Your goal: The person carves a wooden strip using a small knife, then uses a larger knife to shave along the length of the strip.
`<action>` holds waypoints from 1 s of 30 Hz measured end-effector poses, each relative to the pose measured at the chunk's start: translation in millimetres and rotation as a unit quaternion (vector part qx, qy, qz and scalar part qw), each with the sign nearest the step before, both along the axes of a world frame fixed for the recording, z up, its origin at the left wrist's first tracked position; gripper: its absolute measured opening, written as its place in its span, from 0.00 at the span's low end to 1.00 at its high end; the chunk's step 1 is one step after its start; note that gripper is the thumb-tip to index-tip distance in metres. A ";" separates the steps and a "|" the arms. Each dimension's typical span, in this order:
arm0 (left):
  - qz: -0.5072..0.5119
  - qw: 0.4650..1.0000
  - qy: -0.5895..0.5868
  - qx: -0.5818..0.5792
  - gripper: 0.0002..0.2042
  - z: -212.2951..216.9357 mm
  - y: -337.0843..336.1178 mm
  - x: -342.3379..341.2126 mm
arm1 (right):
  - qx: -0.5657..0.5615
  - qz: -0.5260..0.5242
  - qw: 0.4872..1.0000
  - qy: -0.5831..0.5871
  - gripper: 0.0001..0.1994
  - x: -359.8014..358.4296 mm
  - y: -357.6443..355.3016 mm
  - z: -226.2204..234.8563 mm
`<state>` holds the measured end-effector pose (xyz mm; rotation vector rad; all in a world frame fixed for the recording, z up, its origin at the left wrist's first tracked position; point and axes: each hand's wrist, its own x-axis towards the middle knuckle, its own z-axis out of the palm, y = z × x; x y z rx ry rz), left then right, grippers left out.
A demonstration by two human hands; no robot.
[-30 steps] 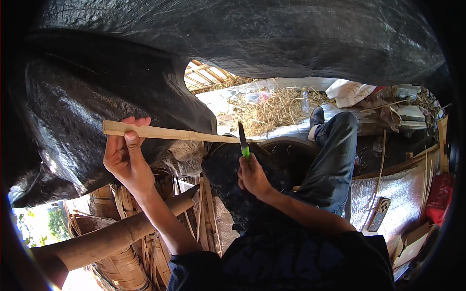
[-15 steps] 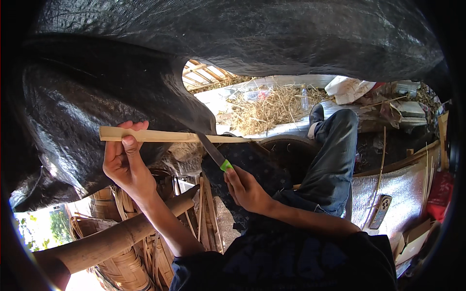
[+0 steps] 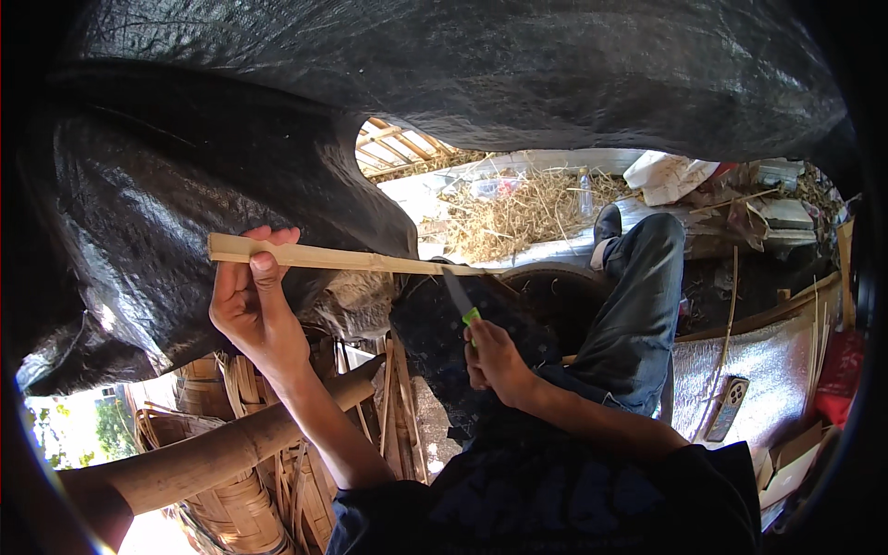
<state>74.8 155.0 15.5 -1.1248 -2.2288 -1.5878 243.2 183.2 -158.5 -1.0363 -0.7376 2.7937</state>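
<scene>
A long pale bamboo strip (image 3: 351,260) stretches sideways in front of me, its far right end over the dark cloth on my lap. My left hand (image 3: 259,296) pinches the strip near its wide left end, thumb on the near side and fingers behind. In my right hand (image 3: 498,363) is a knife (image 3: 460,297) with a bright green handle, the fingers wrapped round it. The blade points up and left, its tip at the strip's narrow right part. Whether the edge bites into the bamboo cannot be made out.
Black plastic sheeting (image 3: 518,74) hangs across the far side. A thick bamboo pole (image 3: 213,462) and woven bamboo baskets (image 3: 236,513) stand at the left. Dry shavings (image 3: 499,217) lie beyond my knee. A phone (image 3: 728,408) rests on silver sheeting (image 3: 768,370) at the right.
The knife has slid right along the bamboo strip, from its middle toward the narrow end. My left hand and the strip have shifted slightly right in view.
</scene>
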 end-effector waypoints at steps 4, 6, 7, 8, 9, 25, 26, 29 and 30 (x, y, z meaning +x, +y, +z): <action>-0.018 1.000 -0.002 0.014 0.16 -0.9 1.2 2.1 | 0.036 0.039 0.993 0.106 0.17 0.2 11.9 50.6; -0.021 1.000 -0.005 0.009 0.16 -1.9 1.5 3.7 | 0.036 0.047 0.994 0.096 0.17 -5.5 -2.2 33.8; -0.022 1.000 -0.006 0.003 0.16 -1.8 2.5 4.0 | 0.034 0.057 0.994 0.088 0.18 -9.0 -6.7 20.2; -0.025 1.000 -0.007 0.003 0.16 -1.9 2.5 3.3 | -0.003 0.046 0.998 0.042 0.17 -10.2 -6.2 4.7; -0.023 1.000 -0.010 0.009 0.17 -1.2 2.8 2.3 | -0.002 0.043 0.998 0.040 0.17 -10.1 -5.9 -27.9; 0.000 1.000 -0.006 0.003 0.21 -4.1 0.8 -2.3 | 0.148 0.075 0.972 -0.163 0.18 -30.2 1.5 -91.5; 0.000 1.000 -0.009 0.004 0.21 -3.8 1.3 -1.3 | 0.186 0.093 0.964 -0.167 0.18 -26.1 10.4 -101.7; 0.004 1.000 -0.011 -0.005 0.21 -1.9 0.2 -0.7 | 0.356 0.079 0.929 -0.067 0.15 -5.2 27.7 -120.0; 0.008 1.000 -0.011 -0.009 0.21 -2.3 -0.7 -1.1 | 0.357 0.083 0.928 -0.066 0.15 9.6 32.9 -118.2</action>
